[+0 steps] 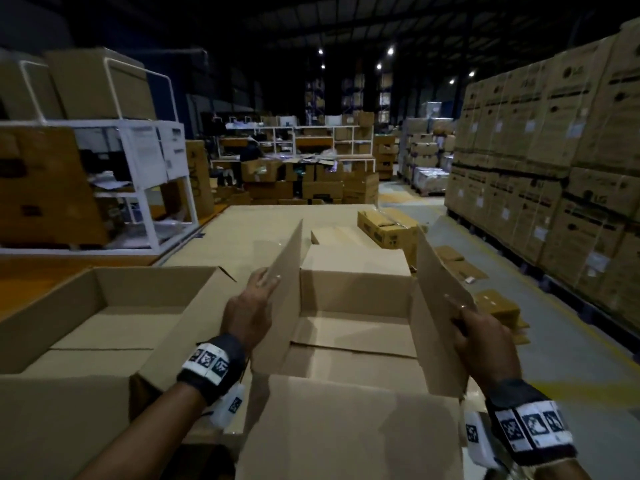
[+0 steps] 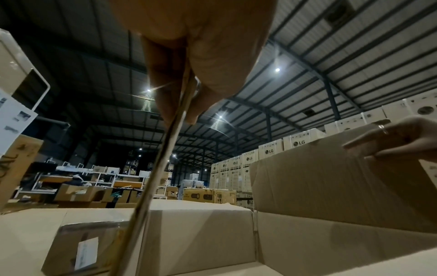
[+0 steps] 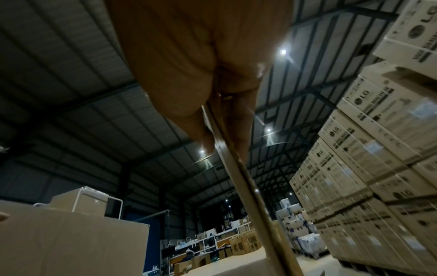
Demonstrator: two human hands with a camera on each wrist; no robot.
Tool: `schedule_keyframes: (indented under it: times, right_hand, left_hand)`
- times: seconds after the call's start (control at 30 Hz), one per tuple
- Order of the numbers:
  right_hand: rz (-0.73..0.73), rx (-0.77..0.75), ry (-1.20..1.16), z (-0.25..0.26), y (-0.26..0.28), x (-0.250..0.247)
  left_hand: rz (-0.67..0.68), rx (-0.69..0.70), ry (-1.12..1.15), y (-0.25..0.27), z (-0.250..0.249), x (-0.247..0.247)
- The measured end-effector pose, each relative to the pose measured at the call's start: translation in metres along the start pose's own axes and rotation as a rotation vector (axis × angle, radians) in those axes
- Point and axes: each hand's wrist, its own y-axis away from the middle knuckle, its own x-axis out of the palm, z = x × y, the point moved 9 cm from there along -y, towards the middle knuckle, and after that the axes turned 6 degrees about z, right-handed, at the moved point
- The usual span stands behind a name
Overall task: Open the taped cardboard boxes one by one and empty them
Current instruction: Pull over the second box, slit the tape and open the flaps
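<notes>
An open cardboard box (image 1: pixel 349 341) stands in front of me with its two side flaps raised; only its bare cardboard bottom shows inside. My left hand (image 1: pixel 258 296) pinches the top edge of the left flap (image 1: pixel 285 271), seen edge-on as the left flap (image 2: pixel 163 168) between thumb and fingers. My right hand (image 1: pixel 474 327) pinches the right flap (image 1: pixel 438 296), whose edge (image 3: pixel 238 177) runs down from the fingers. The near flap (image 1: pixel 346 427) folds out toward me.
A second open box (image 1: pixel 86 306) sits to the left, touching the first. Smaller closed boxes (image 1: pixel 388 226) and flattened cardboard (image 1: pixel 460 268) lie beyond and to the right. White racks (image 1: pixel 145 161) stand at the left; stacked cartons (image 1: pixel 554 168) line the right aisle.
</notes>
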Motion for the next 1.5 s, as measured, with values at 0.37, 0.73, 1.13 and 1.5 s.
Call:
schedule_keyframes:
  times: [0.37,0.73,1.13,1.5]
  right_hand:
    - [-0.198,-0.211,-0.168,0.02,-0.054,-0.014]
    - [-0.488,-0.474,-0.281,0.076,-0.082,-0.085]
    - [-0.498,-0.588,-0.539,0.17,-0.104,-0.072]
    - [-0.49,-0.695,-0.477,0.316,-0.081,-0.041]
  left_hand:
    - [-0.13,0.137,-0.094,-0.046,-0.015,-0.021]
    - [-0.37,0.23,-0.244,-0.063,-0.014,-0.116]
    - [-0.403,0.192,-0.468,-0.032,0.049,-0.188]
    - [-0.391,0.139,-0.553,0.023,0.173,-0.236]
